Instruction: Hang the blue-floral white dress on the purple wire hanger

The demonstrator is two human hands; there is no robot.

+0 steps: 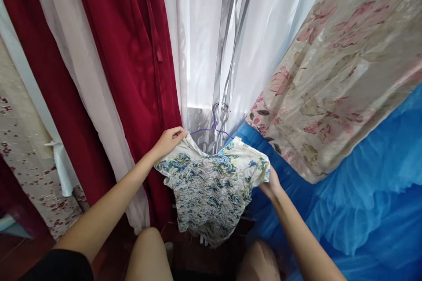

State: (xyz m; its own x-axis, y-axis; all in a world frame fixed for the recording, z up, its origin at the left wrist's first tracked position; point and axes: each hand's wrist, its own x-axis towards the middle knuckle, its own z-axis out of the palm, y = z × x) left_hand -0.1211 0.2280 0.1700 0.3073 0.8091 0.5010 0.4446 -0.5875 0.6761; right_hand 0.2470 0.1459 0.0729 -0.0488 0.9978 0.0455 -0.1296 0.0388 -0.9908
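Note:
A short-sleeved floral top (211, 193), white with blue, green and yellow patterns, hangs spread out on a thin purple hanger (215, 124). At its left shoulder, my left hand (170, 141) is closed, with the fingers pinching the fabric beside the hanger's end. My right hand (271, 183) is at the right sleeve, partly behind the cloth; its fingers are hidden by the sleeve. The hanger's hook stands upright in front of white cloth and grey ribbons.
Dark red dresses (121, 52) and a pale pink one (75, 57) hang on the left. White cloth (204, 30) hangs behind. A floral beige dress (329, 88) and blue tulle (356, 210) fill the right. My knees (150, 254) are below.

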